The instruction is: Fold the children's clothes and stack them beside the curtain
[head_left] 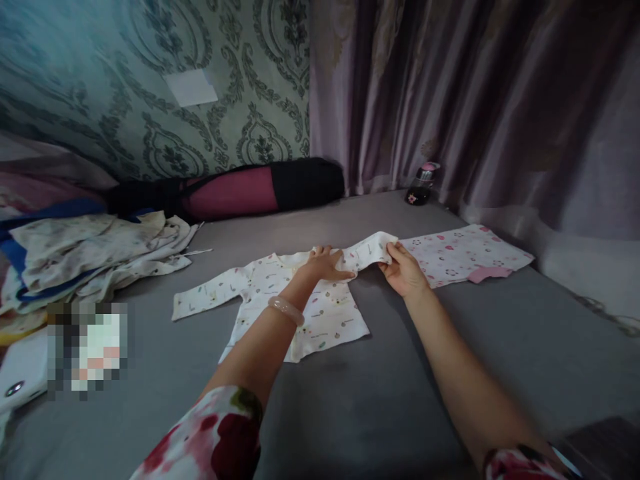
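A small white long-sleeved baby shirt (325, 323) with a tiny print lies spread on the grey sheet. My left hand (323, 265), a pale bangle (286, 310) at its wrist, presses flat on the upper chest near the shoulder, fingers spread. With thumb and fingers my right hand (404, 268) pinches the cuff end of the right-side sleeve, which is lifted a little off the bed. The other sleeve stretches out flat to the left. Just beyond my right hand lies a folded white garment (460, 252) with pink hearts and flowers, partly hidden by that hand.
Piled clothes (100, 250) fill the left side. Behind, a black and maroon long bag (230, 191) lies along the patterned wall. A dark bottle (421, 185) with a pink lid stands by the curtain (400, 87). At the lower left is a white device (25, 370) beside a blurred-out patch.
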`<action>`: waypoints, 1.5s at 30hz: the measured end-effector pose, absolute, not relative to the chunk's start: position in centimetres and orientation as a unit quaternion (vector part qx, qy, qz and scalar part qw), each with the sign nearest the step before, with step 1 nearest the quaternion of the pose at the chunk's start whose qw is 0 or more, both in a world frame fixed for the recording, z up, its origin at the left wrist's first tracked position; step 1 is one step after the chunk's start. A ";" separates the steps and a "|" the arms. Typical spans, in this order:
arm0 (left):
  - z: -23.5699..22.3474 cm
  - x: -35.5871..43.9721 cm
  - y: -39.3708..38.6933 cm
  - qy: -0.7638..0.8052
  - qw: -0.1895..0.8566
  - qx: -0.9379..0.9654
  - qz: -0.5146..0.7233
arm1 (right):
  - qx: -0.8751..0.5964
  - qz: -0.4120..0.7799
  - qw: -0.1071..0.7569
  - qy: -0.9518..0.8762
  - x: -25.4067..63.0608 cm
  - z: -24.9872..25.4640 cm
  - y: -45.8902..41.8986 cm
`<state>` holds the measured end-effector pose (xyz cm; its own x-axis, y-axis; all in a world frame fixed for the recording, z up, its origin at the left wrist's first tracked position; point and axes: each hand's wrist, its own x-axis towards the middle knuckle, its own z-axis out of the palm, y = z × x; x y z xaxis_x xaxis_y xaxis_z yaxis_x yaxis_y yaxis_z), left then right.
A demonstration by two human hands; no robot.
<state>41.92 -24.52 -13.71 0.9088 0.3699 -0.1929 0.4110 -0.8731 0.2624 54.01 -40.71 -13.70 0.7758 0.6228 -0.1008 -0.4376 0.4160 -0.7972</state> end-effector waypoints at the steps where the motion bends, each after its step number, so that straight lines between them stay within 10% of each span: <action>1: -13.7 41.8 -24.5 0.204 0.158 0.964 -0.063 | -0.446 0.312 0.832 -0.107 54.1 -13.7 -40.6; 21: -17.1 29.0 -22.6 0.366 0.622 0.611 0.324 | -0.671 0.235 0.622 -0.328 47.3 -9.3 -30.9; 31: -16.7 28.7 -23.1 0.337 0.641 0.609 0.323 | -0.805 0.107 0.245 -0.530 40.0 -12.6 -29.2; 45: -17.9 29.1 -22.5 0.376 0.510 0.721 0.280 | -0.818 -0.029 0.158 -0.553 45.0 -14.5 -37.1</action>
